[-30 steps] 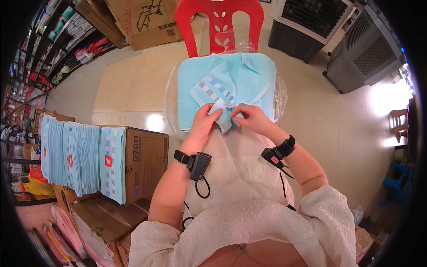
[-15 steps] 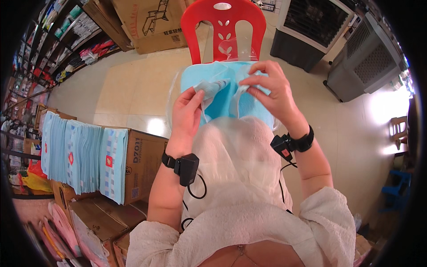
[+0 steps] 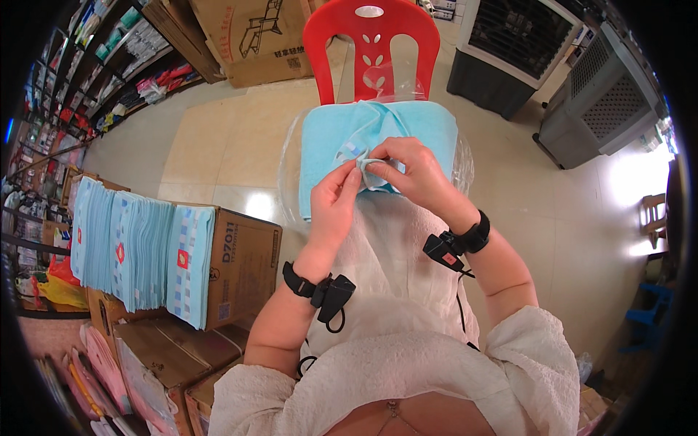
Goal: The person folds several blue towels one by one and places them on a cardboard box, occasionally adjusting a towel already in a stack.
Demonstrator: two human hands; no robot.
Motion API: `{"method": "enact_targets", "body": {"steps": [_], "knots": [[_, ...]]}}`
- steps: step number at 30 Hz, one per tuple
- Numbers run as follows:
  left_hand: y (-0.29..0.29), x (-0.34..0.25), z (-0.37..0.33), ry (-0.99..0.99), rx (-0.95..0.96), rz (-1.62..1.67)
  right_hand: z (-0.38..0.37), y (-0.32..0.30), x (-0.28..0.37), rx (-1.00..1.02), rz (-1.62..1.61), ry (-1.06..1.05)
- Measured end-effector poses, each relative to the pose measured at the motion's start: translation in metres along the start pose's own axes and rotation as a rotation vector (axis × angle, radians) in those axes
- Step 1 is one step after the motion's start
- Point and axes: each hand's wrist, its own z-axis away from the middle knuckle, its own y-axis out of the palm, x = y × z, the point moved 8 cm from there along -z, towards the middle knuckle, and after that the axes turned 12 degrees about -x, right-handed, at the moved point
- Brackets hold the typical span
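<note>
A light blue towel (image 3: pixel 369 125) is gathered up at its near edge, where a strip with pale blue squares shows. My left hand (image 3: pixel 336 198) is closed, thumb and forefinger pinching that bunched edge. Right beside it, my right hand (image 3: pixel 416 173) grips the same edge between thumb and curled fingers. The hands nearly touch. Beneath the towel lies a thick, smooth light blue pile (image 3: pixel 320 149) with clear plastic wrap (image 3: pixel 289 174) spread round its sides. The pile rests in front of the back of a red plastic chair (image 3: pixel 363 43).
At left, folded blue towels (image 3: pixel 142 254) stand in a row on a cardboard box (image 3: pixel 243 269). A second box (image 3: pixel 182 345) sits lower. Two air coolers (image 3: pixel 502 58) (image 3: pixel 611 102) stand at the far right. Stocked shelves (image 3: pixel 102 65) line the left; a blue stool (image 3: pixel 651 316) is at right.
My hands have come together and nearer to me, from wide apart on the towel's edge to side by side. The towel's raised part is now bunched between them.
</note>
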Motion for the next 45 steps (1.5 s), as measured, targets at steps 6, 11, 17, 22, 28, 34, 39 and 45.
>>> {"method": "enact_targets", "body": {"steps": [6, 11, 17, 22, 28, 34, 39, 45], "knots": [[0.005, -0.006, 0.003, 0.182, 0.048, -0.088, 0.004, 0.007, -0.007, 0.076, -0.004, 0.122], [0.010, -0.037, -0.006, 0.464, -0.038, -0.421, 0.009, 0.010, -0.025, 0.043, -0.015, 0.143], [-0.020, -0.114, -0.038, 0.659, -0.092, -0.340, 0.008, -0.037, -0.031, -0.073, 0.417, 0.060], [-0.040, -0.176, -0.010, 0.380, 0.094, 0.102, 0.032, -0.094, -0.009, 0.119, 0.208, 0.133], [-0.050, -0.100, 0.088, -0.341, 0.782, -0.214, 0.078, -0.134, -0.040, 0.247, 0.080, 0.509], [-0.072, -0.001, 0.154, -0.582, 0.870, -0.269, 0.065, -0.077, -0.073, 0.330, 0.272, 0.518], [-0.069, 0.030, 0.173, -0.500, 0.913, -0.209, 0.016, 0.028, -0.043, 0.516, -0.127, 0.310], [-0.065, 0.032, 0.177, -0.414, 0.998, -0.156, 0.030, 0.198, -0.009, 1.038, -0.216, 0.064]]}}
